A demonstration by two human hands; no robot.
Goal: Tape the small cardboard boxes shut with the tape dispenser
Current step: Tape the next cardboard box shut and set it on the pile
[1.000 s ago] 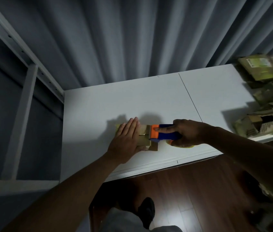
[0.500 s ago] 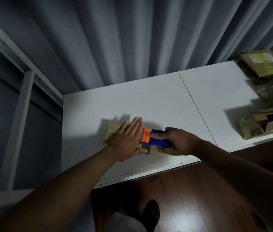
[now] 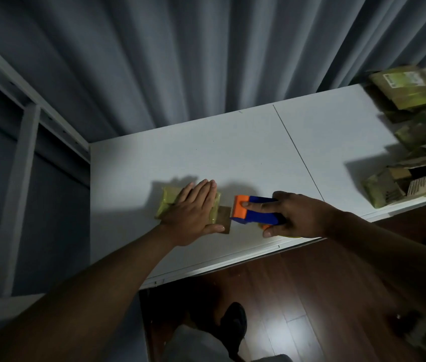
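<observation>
Left hand (image 3: pixel 193 210), fingers flat, pins the light, crushable box (image 3: pixel 166 202) at frame centre; right hand (image 3: pixel 295 218) fingers clamp the rigid dispenser (image 3: pixel 255 211) by its handle.

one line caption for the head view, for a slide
Left hand presses flat on a small box while right hand grips the tape dispenser beside it.

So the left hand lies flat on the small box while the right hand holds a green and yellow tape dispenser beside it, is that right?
Not quite: the colour is wrong. The head view shows the tape dispenser is orange and blue, not green and yellow. The rest holds: the left hand lies flat on the small cardboard box, and the right hand holds the dispenser beside it on the white table.
</observation>
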